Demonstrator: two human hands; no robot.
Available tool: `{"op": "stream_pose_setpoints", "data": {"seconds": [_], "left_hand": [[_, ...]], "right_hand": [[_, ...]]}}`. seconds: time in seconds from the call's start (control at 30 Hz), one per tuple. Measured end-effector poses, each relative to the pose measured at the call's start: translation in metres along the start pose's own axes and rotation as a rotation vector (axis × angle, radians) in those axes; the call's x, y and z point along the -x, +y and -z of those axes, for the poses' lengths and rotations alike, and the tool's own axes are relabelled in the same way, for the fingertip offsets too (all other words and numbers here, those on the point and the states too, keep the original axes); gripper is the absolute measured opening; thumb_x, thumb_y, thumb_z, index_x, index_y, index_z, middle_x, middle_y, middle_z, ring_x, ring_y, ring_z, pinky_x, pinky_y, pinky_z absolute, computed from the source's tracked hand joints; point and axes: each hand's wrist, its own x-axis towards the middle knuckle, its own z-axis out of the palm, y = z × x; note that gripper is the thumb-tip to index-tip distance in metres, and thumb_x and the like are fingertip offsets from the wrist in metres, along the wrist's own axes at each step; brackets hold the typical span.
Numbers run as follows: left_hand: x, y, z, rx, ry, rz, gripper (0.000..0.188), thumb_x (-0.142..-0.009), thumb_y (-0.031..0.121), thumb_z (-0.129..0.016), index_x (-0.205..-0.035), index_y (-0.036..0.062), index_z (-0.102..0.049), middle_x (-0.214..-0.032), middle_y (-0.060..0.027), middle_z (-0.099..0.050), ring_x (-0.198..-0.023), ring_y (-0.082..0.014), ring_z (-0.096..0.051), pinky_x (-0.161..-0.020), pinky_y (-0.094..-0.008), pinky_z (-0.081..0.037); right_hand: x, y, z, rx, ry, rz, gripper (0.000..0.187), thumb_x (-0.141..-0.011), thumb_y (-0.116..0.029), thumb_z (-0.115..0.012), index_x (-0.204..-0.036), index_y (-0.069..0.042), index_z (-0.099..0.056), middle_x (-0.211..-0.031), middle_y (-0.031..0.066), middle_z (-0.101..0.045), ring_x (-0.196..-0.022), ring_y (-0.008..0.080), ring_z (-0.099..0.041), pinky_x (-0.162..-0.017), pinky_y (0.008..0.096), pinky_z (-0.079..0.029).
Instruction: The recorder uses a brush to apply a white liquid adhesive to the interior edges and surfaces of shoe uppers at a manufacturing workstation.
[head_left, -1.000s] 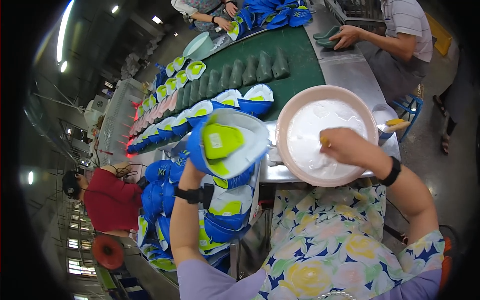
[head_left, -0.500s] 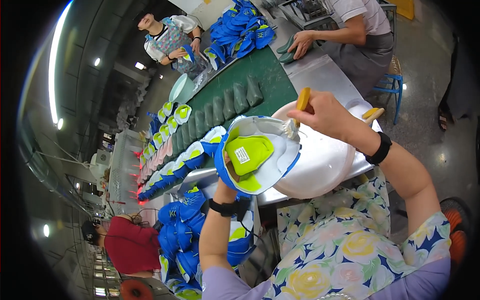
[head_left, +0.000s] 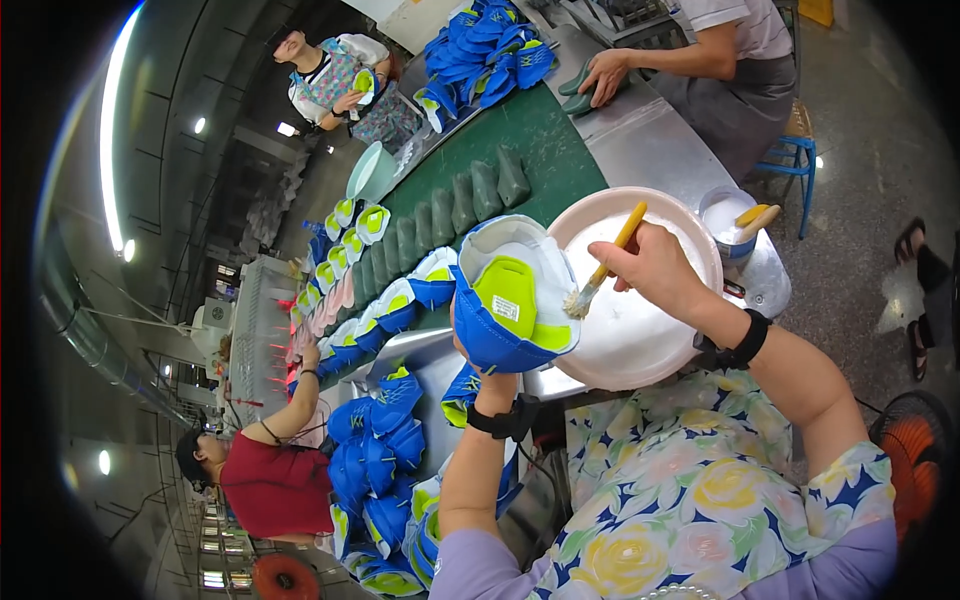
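Note:
My left hand [head_left: 494, 386] is closed around a blue shoe upper [head_left: 485, 328] with white and lime-green lining; most of its fingers are hidden behind the upper. The upper's opening faces me, tilted, and a small white label shows on the lime part. Between the fingers of my right hand [head_left: 655, 272] is a brush [head_left: 628, 228] with a yellow handle. Its pale bristles meet the right edge of the upper's lining. Beneath the brush and right hand stands a wide pale-pink basin [head_left: 708, 240] coated with white liquid.
A white tub [head_left: 733, 250] with another yellow-handled brush stands right of the basin. Dark green shoe lasts [head_left: 437, 212] and blue uppers line the green conveyor [head_left: 545, 140]. More uppers [head_left: 375, 450] are heaped at lower left. Co-workers are at left, far side and upper right.
The upper has turned and tipped, showing more of its blue outside. The brush has moved from the lining's far edge down to its right edge. A co-worker in red now reaches toward the conveyor.

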Motion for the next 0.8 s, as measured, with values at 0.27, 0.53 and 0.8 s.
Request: {"op": "stream_pose_setpoints", "data": {"seconds": [0.27, 0.53, 0.8], "left_hand": [[0.004, -0.004, 0.022, -0.074, 0.125, -0.155, 0.049, -0.099, 0.024, -0.061, -0.142, 0.0030, -0.049, -0.138, -0.0139, -0.058, -0.120, -0.0217, -0.061, -0.104, -0.0375, -0.050], [-0.002, 0.004, 0.046, 0.303, -0.218, 0.593, 0.052, -0.096, 0.038, -0.063, -0.138, 0.0093, -0.054, -0.132, -0.0098, -0.063, -0.118, -0.0245, -0.063, -0.101, -0.0421, -0.053], [0.034, -0.007, 0.012, 0.757, -0.388, 0.751, 0.061, -0.092, 0.045, -0.066, -0.140, 0.0098, -0.053, -0.135, -0.0117, -0.062, -0.119, -0.0279, -0.064, -0.102, -0.0452, -0.054]], "right_hand": [[0.020, -0.006, -0.017, -0.081, -0.086, -0.057, 0.044, -0.090, -0.035, -0.071, -0.087, 0.009, -0.066, -0.075, 0.0156, -0.071, -0.062, 0.0183, -0.071, -0.058, 0.0271, -0.055], [0.004, -0.010, 0.004, 0.026, -0.082, 0.485, 0.025, -0.091, -0.025, -0.075, -0.101, -0.002, -0.069, -0.085, 0.0102, -0.072, -0.076, 0.0202, -0.070, -0.068, 0.0305, -0.053], [0.008, -0.046, -0.023, 0.095, -0.316, 1.186, 0.019, -0.092, -0.021, -0.071, -0.100, -0.007, -0.061, -0.096, 0.0127, -0.067, -0.088, 0.0335, -0.068, -0.078, 0.0387, -0.055]]}}
